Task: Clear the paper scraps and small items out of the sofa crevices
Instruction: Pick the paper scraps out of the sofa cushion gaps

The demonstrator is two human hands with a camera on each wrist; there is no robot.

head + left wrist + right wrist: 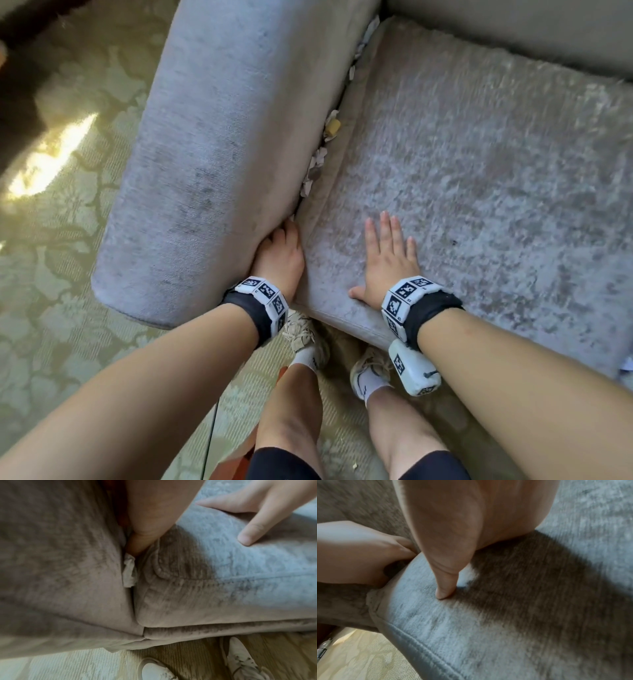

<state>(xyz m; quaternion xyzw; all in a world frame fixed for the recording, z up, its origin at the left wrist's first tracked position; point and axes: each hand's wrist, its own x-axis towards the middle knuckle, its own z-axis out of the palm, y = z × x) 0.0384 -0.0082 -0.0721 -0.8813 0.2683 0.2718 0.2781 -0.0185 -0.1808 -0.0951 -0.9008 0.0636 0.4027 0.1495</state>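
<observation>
Plush matt sofa cushion (479, 178), seemingly paper scraps (317, 164)

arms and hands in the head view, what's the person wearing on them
Both forearms are bare, with no sleeves. The left hand and right hand wear no gloves. Each wrist carries a black fabric band topped by white blocks printed with black-and-white square markers. A white boxy unit with a marker hangs under the right wrist.

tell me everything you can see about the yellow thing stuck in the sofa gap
The small yellow blocky piece sits wedged in the crevice between the grey velvety sofa armrest and the grey seat cushion. It looks matte, roughly cube-shaped, its material unclear. White crumpled paper scraps lie directly above and below it. Neither hand touches it.
</observation>
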